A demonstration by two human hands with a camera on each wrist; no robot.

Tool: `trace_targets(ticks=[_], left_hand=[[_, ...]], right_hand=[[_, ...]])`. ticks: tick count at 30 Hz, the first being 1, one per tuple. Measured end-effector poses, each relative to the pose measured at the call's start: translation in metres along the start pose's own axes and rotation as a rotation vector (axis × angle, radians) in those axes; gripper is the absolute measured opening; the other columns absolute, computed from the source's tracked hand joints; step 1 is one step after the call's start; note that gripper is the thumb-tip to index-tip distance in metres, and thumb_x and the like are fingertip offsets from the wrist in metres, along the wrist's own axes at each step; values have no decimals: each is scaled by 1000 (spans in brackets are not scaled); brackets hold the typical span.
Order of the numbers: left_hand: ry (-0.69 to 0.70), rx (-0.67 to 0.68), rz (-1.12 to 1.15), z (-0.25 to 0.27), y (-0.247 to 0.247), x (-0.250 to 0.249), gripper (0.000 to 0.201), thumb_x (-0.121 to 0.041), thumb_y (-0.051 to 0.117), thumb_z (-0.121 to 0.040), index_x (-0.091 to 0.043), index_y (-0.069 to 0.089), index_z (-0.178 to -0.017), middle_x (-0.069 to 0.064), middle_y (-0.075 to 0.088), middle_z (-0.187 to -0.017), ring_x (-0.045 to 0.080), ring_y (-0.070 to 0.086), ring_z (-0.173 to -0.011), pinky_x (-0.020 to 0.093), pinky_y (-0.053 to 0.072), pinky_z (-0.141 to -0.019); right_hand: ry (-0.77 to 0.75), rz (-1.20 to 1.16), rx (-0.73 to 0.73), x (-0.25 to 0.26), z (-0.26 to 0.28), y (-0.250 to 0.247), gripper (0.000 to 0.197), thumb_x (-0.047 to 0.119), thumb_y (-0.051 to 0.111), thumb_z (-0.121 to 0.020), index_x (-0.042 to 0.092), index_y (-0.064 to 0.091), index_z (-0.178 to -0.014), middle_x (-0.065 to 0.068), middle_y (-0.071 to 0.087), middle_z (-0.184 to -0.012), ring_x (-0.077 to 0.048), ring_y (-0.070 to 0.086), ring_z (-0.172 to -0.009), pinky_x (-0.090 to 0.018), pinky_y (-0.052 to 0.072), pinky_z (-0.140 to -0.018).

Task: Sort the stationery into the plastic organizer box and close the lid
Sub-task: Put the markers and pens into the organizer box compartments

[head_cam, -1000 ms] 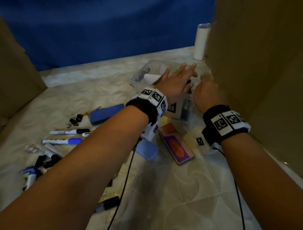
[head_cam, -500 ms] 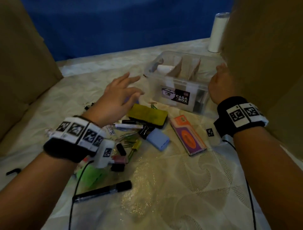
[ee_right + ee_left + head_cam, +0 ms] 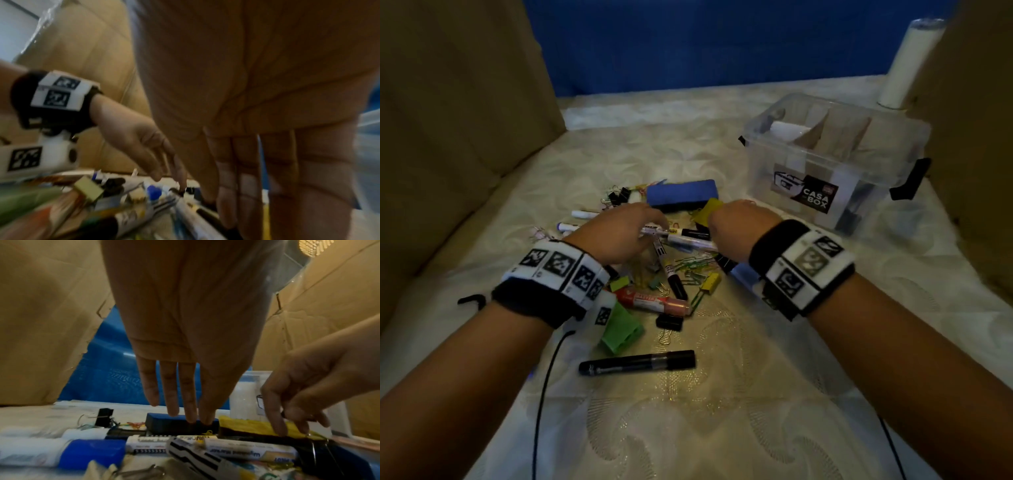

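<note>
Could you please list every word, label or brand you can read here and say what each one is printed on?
"CASA BOX": dark label on the front wall of the clear plastic organizer box.
Print on the white marker barrels in the pile: too blurred to read.
Lettering on the red marker: too blurred to read.
Black-and-white square tags on the wristbands: patterns, not text.

The head view is showing a dim scene, with a yellowish pool of light falling on the cloth (image 3: 688, 387) toward six o'clock and the corners darkening. A lamp (image 3: 314, 246) is glaring at one o'clock in the left wrist view. Motion blur is smearing the right wrist view, worst toward three o'clock. Straight edges are bowing near the frame borders.
</note>
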State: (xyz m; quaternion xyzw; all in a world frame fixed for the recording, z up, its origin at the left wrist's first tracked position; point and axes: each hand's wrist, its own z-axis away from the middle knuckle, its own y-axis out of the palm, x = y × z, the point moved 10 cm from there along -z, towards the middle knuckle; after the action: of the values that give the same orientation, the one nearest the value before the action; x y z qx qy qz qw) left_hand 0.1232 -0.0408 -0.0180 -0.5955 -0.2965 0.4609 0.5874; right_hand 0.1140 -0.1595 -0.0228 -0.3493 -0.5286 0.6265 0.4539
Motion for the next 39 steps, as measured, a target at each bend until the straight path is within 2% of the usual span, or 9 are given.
trace_targets(ticks=[4, 10, 16, 20, 23, 28, 31, 34, 39], left_hand=[[80, 73, -61, -5, 11, -19, 19, -16, 61, -87, -27, 69, -101, -3, 60, -107, 19, 61, -97, 38, 52, -83], [126, 162, -31, 1, 28, -16, 24, -10, 59, -86, -28, 68, -98, -4, 61, -112, 20, 61, -96, 41, 53, -83], [200, 168, -54, -2, 31, -22, 25, -19, 63, -86, -28, 69, -108, -5, 61, -109, 17, 59, -96, 38, 51, -84], [197, 214, -118, -8, 35, -21, 19, -21, 66, -83, -28, 73, -100, -5, 64, -104, 17, 61, -91, 40, 53, -82], [176, 171, -159, -11, 30, -19, 14, -23, 60, -85, -23, 65, -99, -1, 63, -102, 19, 60, -86, 37, 52, -76], [131, 13, -232, -22, 7, -25, 54, -3, 49, -90, -28, 37, -135, 8, 61, -117, 23, 55, -65, 27, 37, -52], [159, 64, -363, -33, 14, -31, 79, 11, 46, -85, -36, 20, -142, 11, 50, -120, 21, 43, -50, 29, 28, -41], [182, 95, -493, -41, 19, -35, 65, 4, 45, -90, -33, 23, -140, 12, 49, -123, 25, 45, -56, 33, 33, -45], [190, 107, -603, -43, 29, -43, 45, -5, 39, -97, -24, 30, -136, 14, 49, -112, 17, 30, -51, 29, 24, -44]], right_hand=[[101, -30, 70, -4, -18, 25, 7, 12, 54, -88, 12, 54, -81, 1, 42, -67, -20, 47, -61, -34, 46, -70], [47, -68, 78, -11, -16, 26, 15, 27, 55, -92, 13, 49, -89, -3, 48, -75, -20, 48, -67, -29, 40, -61], [102, -579, -344, -59, 5, -16, 20, 29, 38, -99, 9, 42, -102, -13, 62, -88, -32, 60, -76, -43, 51, -68], [108, -736, -572, -76, 24, -35, 26, 30, 36, -102, 6, 45, -107, 1, 48, -68, -17, 45, -58, -35, 35, -56], [82, -755, -615, -80, 34, -40, 27, 34, 42, -99, 9, 52, -103, -1, 54, -68, -22, 51, -61, -36, 38, -56], [85, -784, -699, -90, 52, -48, 17, 33, 55, -92, 20, 47, -100, -11, 64, -78, -26, 61, -71, -39, 50, -65], [162, -809, -854, -117, 71, -71, 18, 31, 60, -89, 18, 53, -100, -1, 60, -76, -14, 59, -69, -36, 53, -69], [312, -790, -967, -159, 96, -99, 19, 28, 60, -89, 21, 55, -106, 5, 61, -85, -8, 60, -79, -37, 56, -78], [639, -338, -784, -208, 128, -122, 27, 31, 51, -92, 18, 50, -115, -12, 60, -108, -32, 59, -97, -44, 48, -79]])
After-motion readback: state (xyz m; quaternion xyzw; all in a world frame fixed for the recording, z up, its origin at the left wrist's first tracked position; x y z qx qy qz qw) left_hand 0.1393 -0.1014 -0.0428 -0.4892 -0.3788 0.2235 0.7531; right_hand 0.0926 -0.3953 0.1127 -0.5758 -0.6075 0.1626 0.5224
